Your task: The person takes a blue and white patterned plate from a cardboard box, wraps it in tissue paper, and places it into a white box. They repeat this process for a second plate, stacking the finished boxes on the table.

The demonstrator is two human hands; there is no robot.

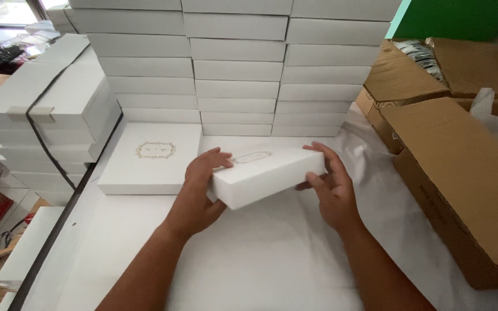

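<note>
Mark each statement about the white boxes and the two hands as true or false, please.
1. Both hands hold one white box. True: the left hand grips its left end, the right hand its right end.
2. The held box lies flat on the table. False: it is tilted and lifted above the white table.
3. Another flat white box with a gold emblem lies left of the held one. True.
4. The stacks of white boxes behind are brown. False: they are white; the brown cardboard cartons stand at the right.
5. A dark strap binds the bundle of boxes at the left. True.
</note>
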